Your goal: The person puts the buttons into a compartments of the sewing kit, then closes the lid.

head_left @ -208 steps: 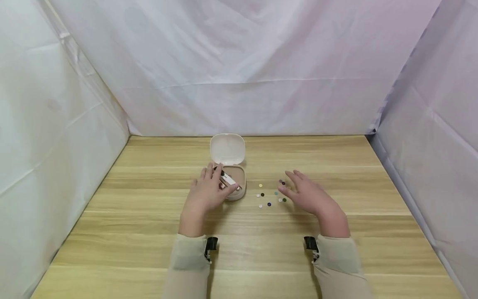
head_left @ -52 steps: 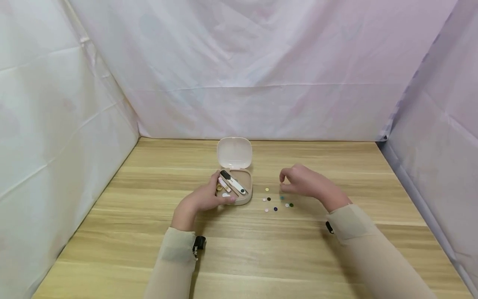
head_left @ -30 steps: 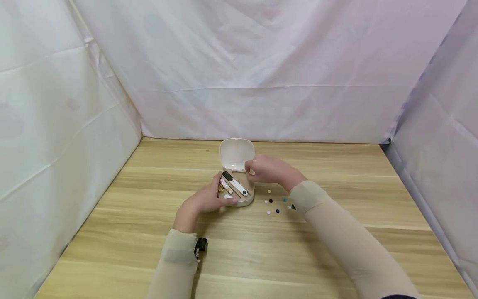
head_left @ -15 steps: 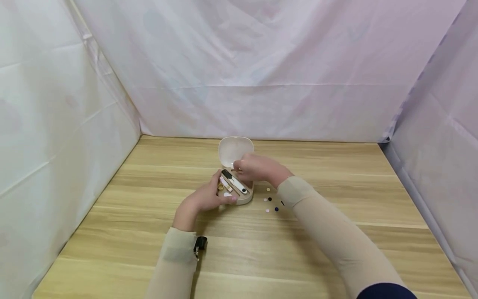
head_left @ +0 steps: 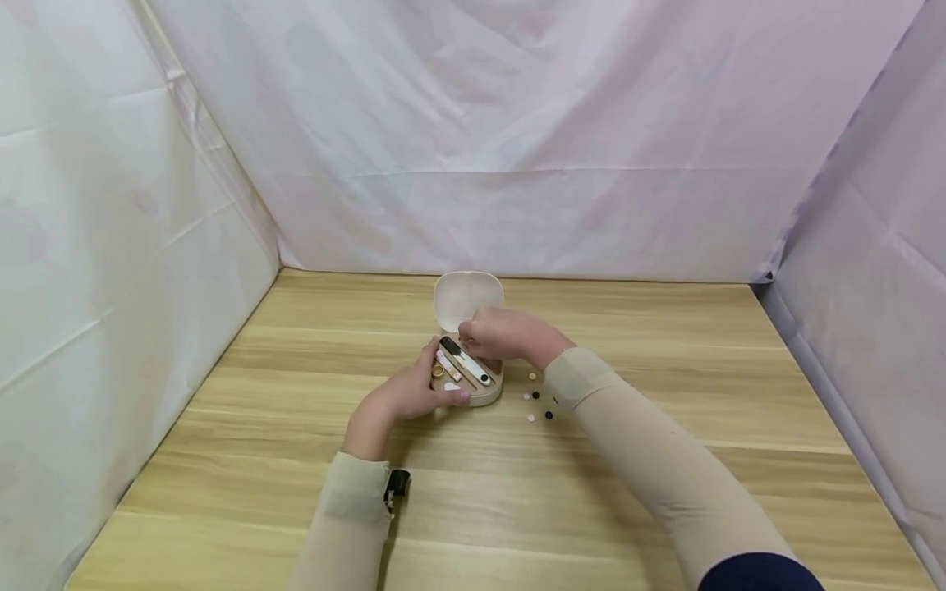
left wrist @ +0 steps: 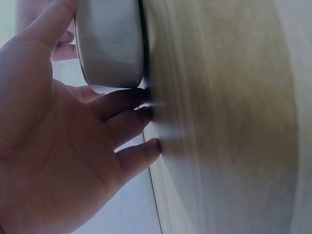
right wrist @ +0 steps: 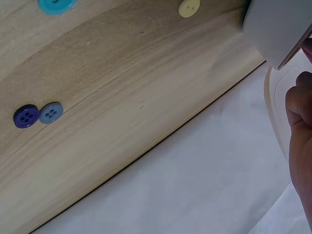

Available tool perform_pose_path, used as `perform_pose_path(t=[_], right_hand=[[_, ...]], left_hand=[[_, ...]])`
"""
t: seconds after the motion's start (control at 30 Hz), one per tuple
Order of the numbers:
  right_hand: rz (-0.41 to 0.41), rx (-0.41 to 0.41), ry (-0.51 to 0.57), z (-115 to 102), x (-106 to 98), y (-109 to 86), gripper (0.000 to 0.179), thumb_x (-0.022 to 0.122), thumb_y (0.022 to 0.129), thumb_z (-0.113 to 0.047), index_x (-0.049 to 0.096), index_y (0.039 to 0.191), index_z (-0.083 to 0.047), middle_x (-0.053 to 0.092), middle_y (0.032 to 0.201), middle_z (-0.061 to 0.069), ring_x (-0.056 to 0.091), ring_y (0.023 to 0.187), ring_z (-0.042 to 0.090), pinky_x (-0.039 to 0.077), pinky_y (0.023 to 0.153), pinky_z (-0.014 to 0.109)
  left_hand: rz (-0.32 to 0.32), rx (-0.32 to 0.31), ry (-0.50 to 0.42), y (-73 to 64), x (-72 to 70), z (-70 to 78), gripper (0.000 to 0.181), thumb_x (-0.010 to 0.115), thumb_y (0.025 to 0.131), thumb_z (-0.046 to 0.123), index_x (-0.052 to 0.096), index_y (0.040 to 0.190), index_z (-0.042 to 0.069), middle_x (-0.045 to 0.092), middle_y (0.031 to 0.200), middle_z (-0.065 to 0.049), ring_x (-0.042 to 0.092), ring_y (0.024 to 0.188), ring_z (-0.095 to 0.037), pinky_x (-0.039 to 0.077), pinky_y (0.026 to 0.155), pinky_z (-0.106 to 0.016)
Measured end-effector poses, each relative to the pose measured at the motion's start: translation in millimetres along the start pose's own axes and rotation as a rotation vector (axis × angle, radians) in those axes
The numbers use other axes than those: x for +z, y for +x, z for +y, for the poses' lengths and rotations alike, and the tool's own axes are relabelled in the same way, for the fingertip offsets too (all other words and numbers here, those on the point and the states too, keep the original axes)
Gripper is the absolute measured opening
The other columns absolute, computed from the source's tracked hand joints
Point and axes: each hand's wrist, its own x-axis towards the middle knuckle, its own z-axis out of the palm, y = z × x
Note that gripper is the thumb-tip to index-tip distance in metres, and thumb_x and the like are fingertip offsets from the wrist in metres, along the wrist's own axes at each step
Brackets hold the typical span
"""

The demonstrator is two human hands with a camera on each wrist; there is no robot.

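Observation:
An open beige sewing box [head_left: 485, 399] stands on the table, its pale lid [head_left: 468, 294] raised at the back. My left hand [head_left: 402, 394] holds it at the left side, thumb along the front edge; in the left wrist view the lower fingers reach down to the tabletop. Inside lie white thread snips [head_left: 470, 366] with a black end, a gold ring [head_left: 438, 371] and a small pink-and-white piece [head_left: 448, 366]. My right hand [head_left: 506, 335] reaches over the box's back right compartment, fingers curled with tips down; I cannot tell whether they pinch anything.
Several loose buttons lie right of the box, including a yellow button [head_left: 532, 376] and a navy button [head_left: 549, 415]. A purple button [right wrist: 26, 116], a grey-blue button [right wrist: 51, 112] and a turquoise button [right wrist: 56, 4] show in the right wrist view. White cloth [head_left: 473, 213] hangs behind.
My right hand has moved left from the buttons to the box and, over the last half second, stays over its compartment. My left hand, earlier over the box, now holds its side.

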Motion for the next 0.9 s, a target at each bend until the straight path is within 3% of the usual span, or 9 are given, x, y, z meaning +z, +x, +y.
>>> perform_pose_path(t=[0.27,0.53,0.67,0.8,0.9], right_hand=[[0.005,0.019,0.0,-0.9,-4.6,-4.5,0.014,0.067,0.101,-0.01,0.079,0.106,-0.006,0.08,0.09,0.009,0.07,0.072,0.016,0.061,0.072,0.03],[-0.071,-0.032,-0.005,3.0,-6.9,-9.9,0.023,0.063,0.104,-0.012,0.081,0.091,-0.013,0.069,0.07,-0.003,0.049,0.059,0.005,0.05,0.061,0.021],[-0.076,-0.02,0.018,5.5,-5.6,-10.6,0.021,0.064,0.104,-0.012,0.085,0.103,-0.015,0.073,0.073,-0.002,0.051,0.059,0.004,0.05,0.059,0.019],[-0.099,-0.027,0.044,4.0,-2.0,-10.3,0.025,0.065,0.103,-0.009,0.083,0.118,-0.017,0.081,0.089,0.001,0.055,0.062,0.003,0.052,0.061,0.017],[-0.099,-0.047,0.062,1.0,0.9,-11.1,0.028,0.065,0.102,-0.007,0.083,0.121,-0.016,0.083,0.096,0.002,0.055,0.064,0.004,0.052,0.063,0.018]], left_hand=[[0.008,-0.004,0.02,-0.6,0.6,0.9,0.123,0.079,0.09,0.061,0.002,0.173,0.011,0.046,0.162,-0.03,0.055,0.144,-0.042,0.044,0.121,-0.056],[0.006,-0.016,0.009,-2.9,2.9,3.6,0.123,0.079,0.09,0.062,0.002,0.173,0.013,0.044,0.164,-0.03,0.054,0.144,-0.043,0.044,0.121,-0.057],[0.01,-0.013,0.006,-5.2,2.2,5.6,0.123,0.08,0.09,0.06,0.003,0.173,0.012,0.043,0.164,-0.03,0.054,0.145,-0.044,0.043,0.121,-0.057],[0.005,-0.012,0.002,-9.7,4.1,4.1,0.122,0.081,0.09,0.058,0.004,0.173,0.014,0.046,0.163,-0.029,0.056,0.143,-0.043,0.045,0.119,-0.057],[0.004,-0.021,-0.004,-13.1,7.4,1.8,0.122,0.081,0.089,0.058,0.004,0.173,0.014,0.047,0.161,-0.029,0.057,0.141,-0.042,0.045,0.119,-0.057]])
